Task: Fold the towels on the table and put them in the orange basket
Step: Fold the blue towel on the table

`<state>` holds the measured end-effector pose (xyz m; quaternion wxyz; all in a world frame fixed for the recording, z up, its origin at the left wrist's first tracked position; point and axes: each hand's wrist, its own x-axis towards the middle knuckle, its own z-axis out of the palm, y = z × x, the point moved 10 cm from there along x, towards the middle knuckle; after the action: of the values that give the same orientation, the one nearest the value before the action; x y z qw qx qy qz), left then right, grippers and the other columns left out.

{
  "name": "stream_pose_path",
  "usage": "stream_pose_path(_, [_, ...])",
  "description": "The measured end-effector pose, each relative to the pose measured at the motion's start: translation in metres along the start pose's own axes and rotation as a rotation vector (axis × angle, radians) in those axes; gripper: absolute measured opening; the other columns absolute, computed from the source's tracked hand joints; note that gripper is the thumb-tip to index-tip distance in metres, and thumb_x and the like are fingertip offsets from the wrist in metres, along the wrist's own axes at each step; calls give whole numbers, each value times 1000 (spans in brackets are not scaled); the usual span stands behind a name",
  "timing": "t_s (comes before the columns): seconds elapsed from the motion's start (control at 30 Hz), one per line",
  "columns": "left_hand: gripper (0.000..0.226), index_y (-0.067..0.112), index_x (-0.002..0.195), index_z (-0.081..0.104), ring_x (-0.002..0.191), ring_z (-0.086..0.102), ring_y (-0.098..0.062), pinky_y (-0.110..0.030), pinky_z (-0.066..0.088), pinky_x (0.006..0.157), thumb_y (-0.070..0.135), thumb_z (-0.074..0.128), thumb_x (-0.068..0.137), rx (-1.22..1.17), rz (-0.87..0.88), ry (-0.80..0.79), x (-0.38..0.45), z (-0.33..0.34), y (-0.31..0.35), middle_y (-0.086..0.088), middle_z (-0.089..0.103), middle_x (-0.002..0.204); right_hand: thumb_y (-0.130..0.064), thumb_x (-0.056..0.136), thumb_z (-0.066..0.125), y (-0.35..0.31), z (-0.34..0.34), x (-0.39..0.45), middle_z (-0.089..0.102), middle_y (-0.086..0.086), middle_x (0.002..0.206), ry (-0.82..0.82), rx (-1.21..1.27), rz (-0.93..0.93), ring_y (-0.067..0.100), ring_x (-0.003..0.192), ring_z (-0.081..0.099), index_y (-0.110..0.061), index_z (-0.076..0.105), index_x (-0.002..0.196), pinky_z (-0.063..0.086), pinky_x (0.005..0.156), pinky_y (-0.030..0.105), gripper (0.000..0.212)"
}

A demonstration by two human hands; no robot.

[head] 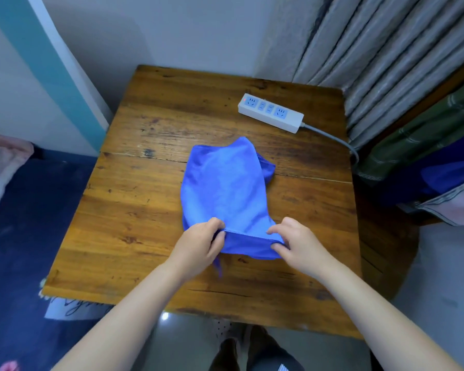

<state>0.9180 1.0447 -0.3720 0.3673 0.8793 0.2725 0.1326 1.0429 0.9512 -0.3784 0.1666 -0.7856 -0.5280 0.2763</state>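
The blue towel (225, 188) lies rumpled in the middle of the wooden counter (134, 199), its near edge lifted. The left hand (198, 247) reaches in, fingers pinching the edge's left end, and the right hand (298, 245) pinches the right end. A white power strip (271, 112) sits behind.

left hand (198, 245) pinching near edge of blue towel (225, 188) | right hand (298, 242) gripping same edge | towel rumpled on wooden table (134, 199) | power strip (271, 113) beyond it, apart
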Motion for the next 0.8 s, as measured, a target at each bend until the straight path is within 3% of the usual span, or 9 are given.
stream_pose_path(0.07, [62,1,91,59,75,49,-5,-18,30,61,49,24,77,-20,-6,-35,-10,-12,-7,6,55,67,-5,86,55,-2,20,0,49,6,94,-65,-39,-18,21,89,54,-1,64,106,39,78,25,22])
stream_pose_path(0.13, [58,6,90,61,70,49,11,-8,34,63,51,27,77,-28,-42,-61,-18,-20,-20,20,48,67,-4,86,49,2,37,-2,51,13,107,-129,-123,15,31,96,56,-2,64,103,42,78,33,23])
stream_pose_path(0.23, [54,6,84,64,70,51,-3,-15,34,64,51,35,76,63,-63,-159,-24,-27,-35,11,54,69,-6,87,43,15,48,3,56,11,111,-184,-206,109,30,104,54,-9,61,106,42,80,33,26])
stream_pose_path(0.33, [22,6,77,65,69,63,-25,-20,31,56,28,59,79,292,34,-162,-7,-39,-37,-8,66,71,-7,85,43,13,24,30,62,14,108,-103,-242,145,32,102,57,-9,60,97,44,77,35,20])
stream_pose_path(0.47, [15,2,92,62,90,58,-32,-30,36,67,16,58,89,336,-181,159,51,-113,-27,-18,65,92,-6,85,45,-25,-83,76,62,20,101,283,-184,87,36,97,58,-4,62,95,45,75,37,20])
stream_pose_path(0.57, [19,-1,95,63,88,58,-34,-35,39,71,15,58,89,267,-132,492,88,-186,22,-21,65,91,-11,81,38,-77,-183,78,63,26,84,708,-82,-129,39,81,61,2,65,87,43,67,34,31])
stream_pose_path(0.63, [26,-4,92,63,76,56,-31,-33,36,69,19,55,85,130,-42,697,92,-227,53,-21,63,81,-4,79,42,-103,-229,62,60,28,74,895,6,-253,37,73,60,6,66,84,35,64,28,26])
stream_pose_path(0.73, [26,-6,83,60,64,42,-14,-23,28,59,19,51,85,46,114,823,77,-258,83,-10,52,68,-1,81,51,-133,-260,31,60,26,72,985,81,-392,20,72,49,8,66,86,31,64,16,17])
stream_pose_path(0.8, [22,-4,80,57,63,39,-13,-17,26,59,16,49,85,103,194,822,57,-258,85,-5,49,69,-6,82,49,-148,-247,12,60,22,71,920,41,-515,17,70,47,8,66,85,35,68,12,21])
